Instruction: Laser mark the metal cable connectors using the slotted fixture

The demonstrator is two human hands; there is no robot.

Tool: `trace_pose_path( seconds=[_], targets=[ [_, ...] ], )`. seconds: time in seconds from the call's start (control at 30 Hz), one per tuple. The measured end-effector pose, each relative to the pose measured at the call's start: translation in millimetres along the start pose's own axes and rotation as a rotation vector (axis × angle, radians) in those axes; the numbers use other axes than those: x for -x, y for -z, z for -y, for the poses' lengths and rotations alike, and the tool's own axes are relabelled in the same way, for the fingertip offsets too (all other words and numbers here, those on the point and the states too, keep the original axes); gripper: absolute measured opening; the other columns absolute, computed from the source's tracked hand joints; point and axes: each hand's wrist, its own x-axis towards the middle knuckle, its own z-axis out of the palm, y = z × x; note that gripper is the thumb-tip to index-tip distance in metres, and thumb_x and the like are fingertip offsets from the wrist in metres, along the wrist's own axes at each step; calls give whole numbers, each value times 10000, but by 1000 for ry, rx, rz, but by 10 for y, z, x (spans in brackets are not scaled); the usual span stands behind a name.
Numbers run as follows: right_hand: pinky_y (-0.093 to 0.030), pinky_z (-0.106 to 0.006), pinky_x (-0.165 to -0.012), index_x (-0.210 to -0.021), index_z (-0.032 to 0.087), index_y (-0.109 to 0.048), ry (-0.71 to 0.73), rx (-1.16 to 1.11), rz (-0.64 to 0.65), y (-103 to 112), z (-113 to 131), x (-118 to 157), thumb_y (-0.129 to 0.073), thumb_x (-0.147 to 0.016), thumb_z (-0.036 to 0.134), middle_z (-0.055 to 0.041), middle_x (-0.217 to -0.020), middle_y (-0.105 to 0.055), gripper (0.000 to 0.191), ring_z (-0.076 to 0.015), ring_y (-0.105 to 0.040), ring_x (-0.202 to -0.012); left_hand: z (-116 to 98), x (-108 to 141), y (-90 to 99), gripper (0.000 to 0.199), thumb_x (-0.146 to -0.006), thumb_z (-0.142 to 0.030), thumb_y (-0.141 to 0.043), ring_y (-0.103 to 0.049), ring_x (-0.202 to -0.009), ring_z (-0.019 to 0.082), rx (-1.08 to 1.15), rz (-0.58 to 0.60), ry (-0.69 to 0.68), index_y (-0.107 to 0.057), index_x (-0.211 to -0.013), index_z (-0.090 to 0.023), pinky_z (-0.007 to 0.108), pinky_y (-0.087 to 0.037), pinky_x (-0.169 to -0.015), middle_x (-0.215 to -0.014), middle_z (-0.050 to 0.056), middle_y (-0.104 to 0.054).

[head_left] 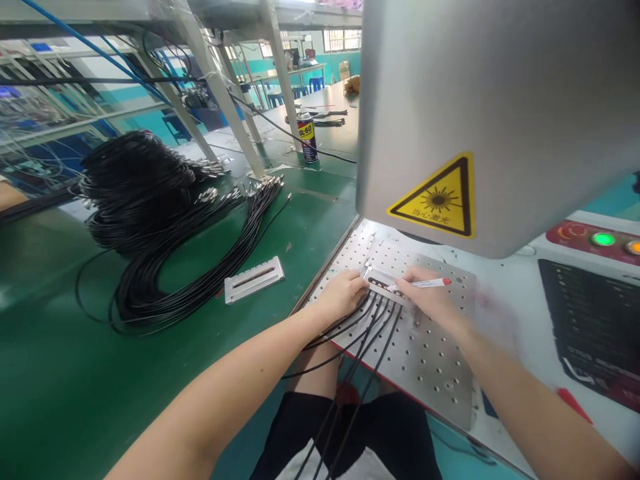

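My right hand grips a slim white marker pen with a red end. Its tip points at the slot of a small metal fixture on the perforated plate. Several black cables run from the fixture's near edge over the plate's edge towards my lap. At the fixture's left end, my left hand is closed, thumb and fingers pinched together; what lies between them is hidden. A second slotted metal fixture lies on the green mat to the left.
A laser machine head with a yellow warning sign hangs over the perforated plate. Coiled black cables are piled on the green mat. A spray can stands by the shelf post. Lit buttons are at right.
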Motion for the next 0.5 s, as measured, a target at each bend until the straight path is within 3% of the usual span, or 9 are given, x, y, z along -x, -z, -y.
trace_pose_path(
  seconds=[0.17,0.5],
  targets=[
    [-266,-222,-432,-524,199,-419,-66,9,26,159,-12,113,-503,-706,259,52,-489,-446,209,-93,-414,-460,-3,0,-2,112,-815,-172,-527,-554,-766,159,-14,-7,-2,-636,-838,-170,266,-444,-709,-769,40,-584],
    [-305,-213,-432,-526,201,-398,-122,35,30,303,-138,218,-511,-706,266,57,-487,-476,222,-101,-481,-465,-14,13,-8,123,-821,-163,-515,-559,-785,164,-34,12,12,-634,-847,-177,275,-448,-728,-779,43,-588]
  ],
)
